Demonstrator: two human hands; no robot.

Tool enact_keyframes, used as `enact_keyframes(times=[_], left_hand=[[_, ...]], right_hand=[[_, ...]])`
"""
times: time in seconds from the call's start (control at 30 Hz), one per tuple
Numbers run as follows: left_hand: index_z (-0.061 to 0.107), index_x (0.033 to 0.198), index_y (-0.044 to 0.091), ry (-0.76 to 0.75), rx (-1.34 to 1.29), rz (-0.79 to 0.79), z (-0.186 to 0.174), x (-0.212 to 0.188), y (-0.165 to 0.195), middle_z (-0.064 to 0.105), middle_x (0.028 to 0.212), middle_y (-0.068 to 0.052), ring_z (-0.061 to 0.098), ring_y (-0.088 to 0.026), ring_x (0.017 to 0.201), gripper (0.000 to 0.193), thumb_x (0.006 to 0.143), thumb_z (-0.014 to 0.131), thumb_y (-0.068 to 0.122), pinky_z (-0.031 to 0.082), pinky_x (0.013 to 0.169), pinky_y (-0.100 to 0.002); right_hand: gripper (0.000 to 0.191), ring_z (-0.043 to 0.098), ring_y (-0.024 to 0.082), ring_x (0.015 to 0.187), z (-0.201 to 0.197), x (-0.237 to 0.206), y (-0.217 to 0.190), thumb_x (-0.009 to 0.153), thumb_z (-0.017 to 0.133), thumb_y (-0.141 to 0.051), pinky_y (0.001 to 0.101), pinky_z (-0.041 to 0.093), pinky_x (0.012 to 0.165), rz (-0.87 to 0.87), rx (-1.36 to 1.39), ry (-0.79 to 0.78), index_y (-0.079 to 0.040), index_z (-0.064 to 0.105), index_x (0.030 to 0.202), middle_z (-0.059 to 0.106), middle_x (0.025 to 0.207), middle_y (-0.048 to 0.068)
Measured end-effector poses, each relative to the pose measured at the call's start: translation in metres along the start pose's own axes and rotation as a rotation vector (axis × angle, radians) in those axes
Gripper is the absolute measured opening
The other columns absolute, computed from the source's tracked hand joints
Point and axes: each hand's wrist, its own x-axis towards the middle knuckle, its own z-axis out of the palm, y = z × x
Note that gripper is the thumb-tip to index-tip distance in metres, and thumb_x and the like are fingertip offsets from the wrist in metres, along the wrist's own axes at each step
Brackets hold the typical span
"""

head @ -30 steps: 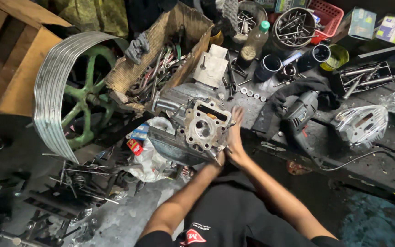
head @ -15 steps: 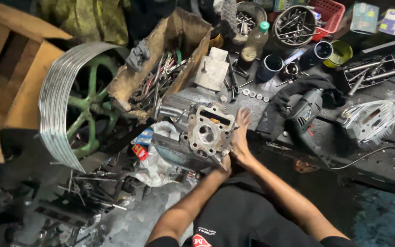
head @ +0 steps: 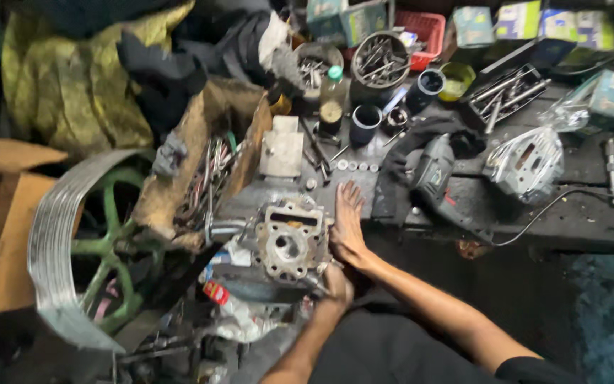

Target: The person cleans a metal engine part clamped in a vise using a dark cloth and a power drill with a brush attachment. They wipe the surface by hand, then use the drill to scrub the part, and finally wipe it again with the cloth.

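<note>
A grey metal engine cylinder head [head: 287,240] with a round central bore sits at the near edge of a dark, greasy workbench [head: 570,213]. My right hand [head: 347,224] lies flat against its right side, fingers stretched toward the bench. My left hand [head: 336,282] is curled at the part's lower right corner, gripping it there. Both forearms reach up from the bottom of the view.
An open cardboard box of hand tools [head: 204,178] stands left of the part, beside a green-spoked wheel [head: 72,249]. An electric drill [head: 431,171] with a cable, a metal engine cover [head: 527,165], cups, tins of bolts and small boxes crowd the bench behind.
The view has shifted, so the cylinder head and my hands sit lower in the picture. Both hands stay on the part's right side.
</note>
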Motion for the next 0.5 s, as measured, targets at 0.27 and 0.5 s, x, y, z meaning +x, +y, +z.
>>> enact_keyframes(times=[0.27,0.5], left_hand=[[0.013,0.165,0.010,-0.177,0.086,0.071,0.013,0.031,0.026,0.017,0.171,-0.009,0.016,-0.023,0.158,0.066,0.108,0.026,0.040,0.013,0.128,-0.042],[0.017,0.164,0.007,0.036,-0.065,-0.020,-0.011,-0.007,-0.014,0.021,0.170,-0.012,0.021,-0.030,0.154,0.068,0.108,0.025,0.042,0.015,0.126,-0.045]], right_hand=[[0.085,-0.010,0.046,0.159,0.006,-0.070,-0.018,0.090,0.049,-0.006,0.0562,-0.003,0.128,-0.108,0.305,-0.114,0.004,0.005,0.163,-0.003,0.170,0.032],[0.076,-0.017,0.049,0.154,-0.003,0.004,-0.005,0.100,0.043,-0.006,0.0611,-0.011,0.122,-0.078,0.047,0.039,0.007,-0.001,0.161,-0.013,0.166,0.034]])
